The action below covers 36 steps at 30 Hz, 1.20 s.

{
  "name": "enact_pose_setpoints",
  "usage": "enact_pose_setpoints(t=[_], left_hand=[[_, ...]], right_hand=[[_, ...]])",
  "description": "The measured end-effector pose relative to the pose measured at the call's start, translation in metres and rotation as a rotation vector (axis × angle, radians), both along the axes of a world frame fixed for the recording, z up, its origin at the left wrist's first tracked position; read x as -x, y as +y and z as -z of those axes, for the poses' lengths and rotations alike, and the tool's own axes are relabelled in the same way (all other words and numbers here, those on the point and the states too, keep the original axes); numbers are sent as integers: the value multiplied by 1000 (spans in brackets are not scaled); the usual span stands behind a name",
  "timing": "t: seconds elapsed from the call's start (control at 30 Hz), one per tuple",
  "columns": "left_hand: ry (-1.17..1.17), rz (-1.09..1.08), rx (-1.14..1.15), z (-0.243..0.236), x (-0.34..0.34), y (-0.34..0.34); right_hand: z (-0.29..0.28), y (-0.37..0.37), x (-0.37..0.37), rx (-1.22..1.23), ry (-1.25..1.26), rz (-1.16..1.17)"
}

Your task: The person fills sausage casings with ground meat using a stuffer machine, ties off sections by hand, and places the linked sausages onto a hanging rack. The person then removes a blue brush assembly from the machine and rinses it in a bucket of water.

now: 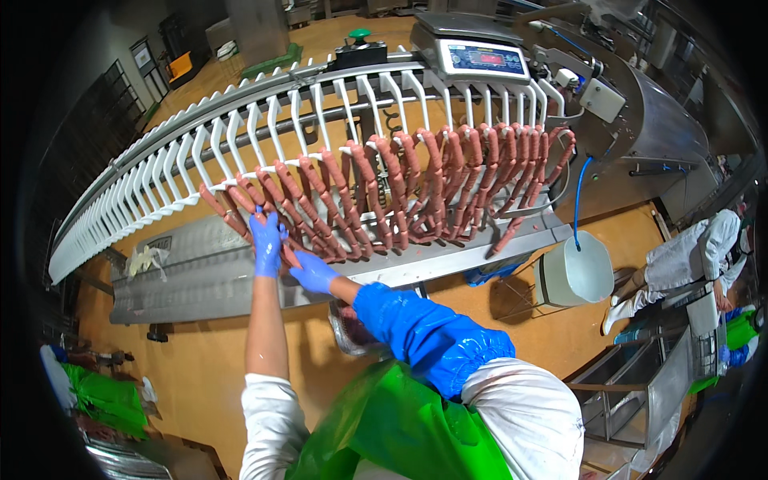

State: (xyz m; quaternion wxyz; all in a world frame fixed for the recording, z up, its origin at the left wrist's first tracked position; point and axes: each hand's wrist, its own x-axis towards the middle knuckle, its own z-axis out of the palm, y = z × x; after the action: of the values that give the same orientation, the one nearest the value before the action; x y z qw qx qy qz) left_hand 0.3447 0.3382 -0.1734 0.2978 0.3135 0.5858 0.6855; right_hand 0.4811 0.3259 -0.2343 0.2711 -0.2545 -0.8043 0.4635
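Strings of pink linked sausages (366,178) hang in loops from a row of white hooks (274,126). At the left end of the hanging loops, my left hand (268,242), in a blue glove, is closed around sausage links just below the hooks. Lower and to the right, my right hand (314,273), also gloved in blue, has its fingers closed on a sausage at the bottom of the same strings. Its fingertips are partly hidden. A blue sleeve cover (428,320) is on my right arm.
Beneath the strings runs a long metal tray (376,280). A digital scale (484,60) and a green push button (360,34) sit above the hook rail. To the right stand a metal machine (640,136), a white bucket (578,272) and a person in white (688,248).
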Motion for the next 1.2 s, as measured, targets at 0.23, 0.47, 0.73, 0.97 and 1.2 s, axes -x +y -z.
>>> enact_pose_setpoints(t=[0.23, 0.47, 0.73, 0.97, 1.2], left_hand=[[809, 104, -18, 19, -168, 1], [62, 457, -167, -9, -203, 150], [136, 329, -172, 47, -290, 113], [320, 169, 94, 111, -316, 59], [-98, 160, 20, 39, -302, 62]], right_hand=[[103, 26, -188, 224, -365, 160], [47, 36, -319, 410, -230, 338], [-55, 134, -327, 76, 292, 490], [-123, 256, -258, -31, -128, 173], [-187, 189, -274, 558, 747, 214]])
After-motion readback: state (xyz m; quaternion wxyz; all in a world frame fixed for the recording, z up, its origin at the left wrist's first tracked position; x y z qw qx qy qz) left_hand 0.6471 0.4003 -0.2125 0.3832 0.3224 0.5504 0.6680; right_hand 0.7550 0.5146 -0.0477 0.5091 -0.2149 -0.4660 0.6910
